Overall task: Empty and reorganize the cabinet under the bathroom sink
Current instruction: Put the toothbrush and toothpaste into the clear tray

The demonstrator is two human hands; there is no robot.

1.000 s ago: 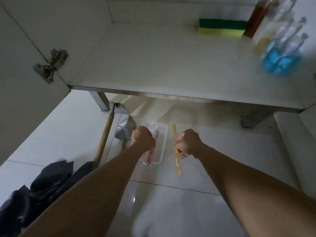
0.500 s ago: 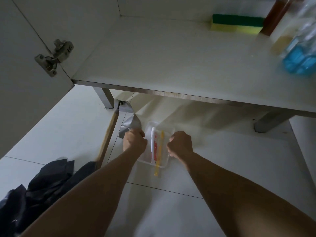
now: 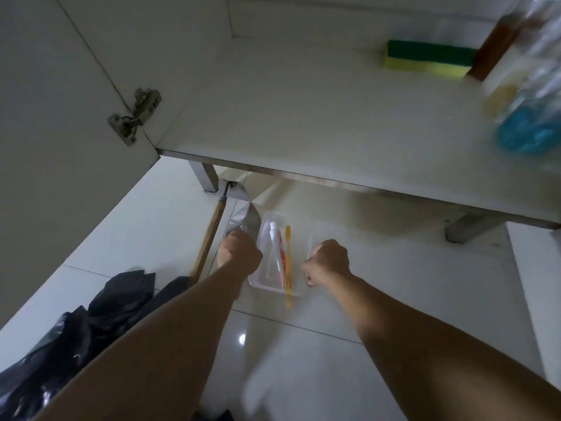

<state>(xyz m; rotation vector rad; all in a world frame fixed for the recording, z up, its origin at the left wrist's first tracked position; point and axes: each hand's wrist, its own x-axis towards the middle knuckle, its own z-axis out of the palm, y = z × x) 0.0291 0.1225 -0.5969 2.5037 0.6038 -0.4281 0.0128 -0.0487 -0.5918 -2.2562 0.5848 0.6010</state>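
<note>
A clear plastic tray [image 3: 304,235] sits on the floor [image 3: 394,268] between the two hands, holding a toothpaste tube [image 3: 277,250] and a yellow toothbrush [image 3: 288,262] whose end sticks out over the near rim. The left hand [image 3: 238,253] and right hand [image 3: 328,262] are curled at the tray's long sides; whether they actually grip it cannot be told. Beyond them, the cabinet shelf [image 3: 303,117] carries a sponge [image 3: 425,57] and blurred bottles [image 3: 528,86].
</note>
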